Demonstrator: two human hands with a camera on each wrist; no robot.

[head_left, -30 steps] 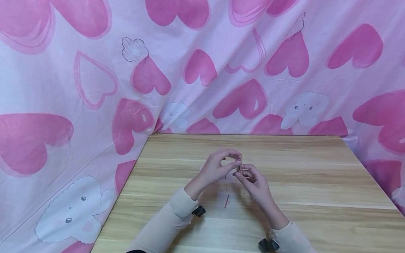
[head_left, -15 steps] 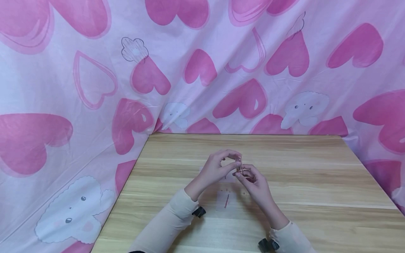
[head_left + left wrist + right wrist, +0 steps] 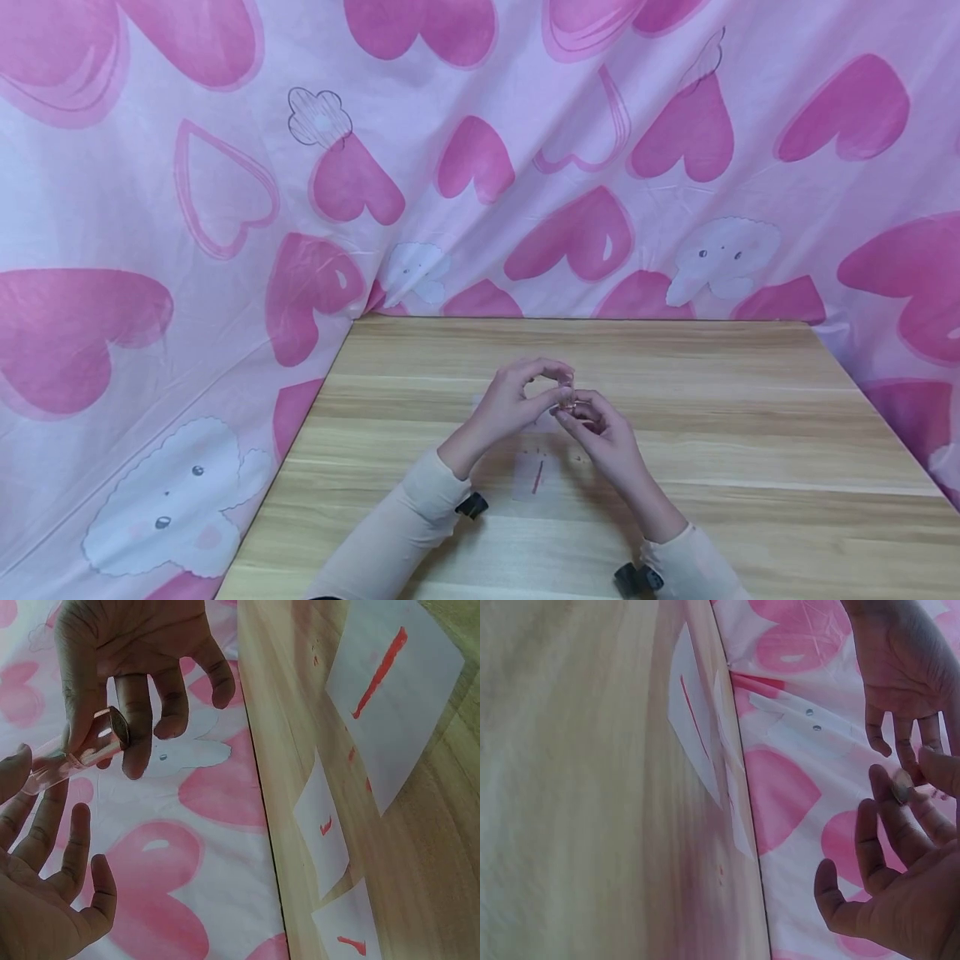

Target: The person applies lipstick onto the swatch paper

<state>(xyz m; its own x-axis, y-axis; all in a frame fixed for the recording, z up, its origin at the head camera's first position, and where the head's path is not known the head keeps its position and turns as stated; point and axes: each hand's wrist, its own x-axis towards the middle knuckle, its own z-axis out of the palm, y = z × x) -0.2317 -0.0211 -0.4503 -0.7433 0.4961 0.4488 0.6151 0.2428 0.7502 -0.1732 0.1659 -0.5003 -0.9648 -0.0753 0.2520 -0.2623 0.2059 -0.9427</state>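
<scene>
Above the table, my left hand (image 3: pixel 510 398) and right hand (image 3: pixel 606 432) meet at a small clear lipstick tube (image 3: pixel 567 396) with a copper-coloured base. The left thumb and fingers pinch the tube's upper, clear end. My right thumb and fingers pinch its lower part, the other fingers loosely bent. In the left wrist view the tube (image 3: pixel 56 766) shows transparent, with a round dark-gold base end (image 3: pixel 118 727) by the right fingers. From the right wrist, only that round base (image 3: pixel 902 786) shows between fingers; the hands hide the rest.
Below the hands lies a white paper (image 3: pixel 523 487) with one red stroke (image 3: pixel 382 671). Farther off are a second paper (image 3: pixel 319 799) and a third paper (image 3: pixel 367 911), each with a red mark. Small reddish marks dot the wooden table (image 3: pixel 712 467). A pink heart-patterned cloth (image 3: pixel 472 75) hangs behind.
The left hand has come down slightly toward the right hand, and the tube between them looks shorter. My right hand and the papers have hardly moved.
</scene>
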